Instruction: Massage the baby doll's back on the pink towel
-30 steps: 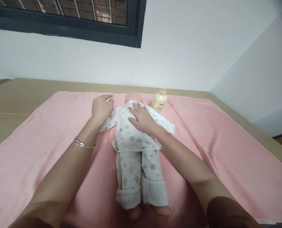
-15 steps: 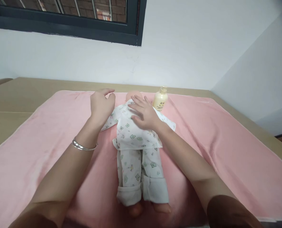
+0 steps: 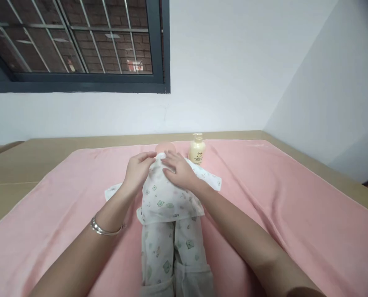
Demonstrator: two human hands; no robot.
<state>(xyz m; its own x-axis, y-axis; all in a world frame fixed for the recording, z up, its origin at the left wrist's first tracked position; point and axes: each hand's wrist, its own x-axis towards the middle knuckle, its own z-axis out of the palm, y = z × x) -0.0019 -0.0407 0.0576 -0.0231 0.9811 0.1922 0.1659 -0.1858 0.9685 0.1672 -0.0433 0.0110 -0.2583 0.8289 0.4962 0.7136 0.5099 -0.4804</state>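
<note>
A baby doll in a white print top and matching trousers lies stretched out. Only the rounded top of its head shows, and its face is not visible. My right hand lies flat on the upper part of the top, fingers spread. At the doll's shoulder on the left is my left hand, its fingers extended and close to the cloth. Both sleeves spread out sideways, the left one partly behind my forearm. The feet are out of frame.
Under the doll a pink blanket covers much of the wooden tabletop. A pale yellow pump bottle stands just right of the doll's head. Behind are a white wall and a barred window.
My left hand has come right and down to the doll's shoulder. My right hand stays on the top. The camera has tilted up, showing more window and hiding the feet.
</note>
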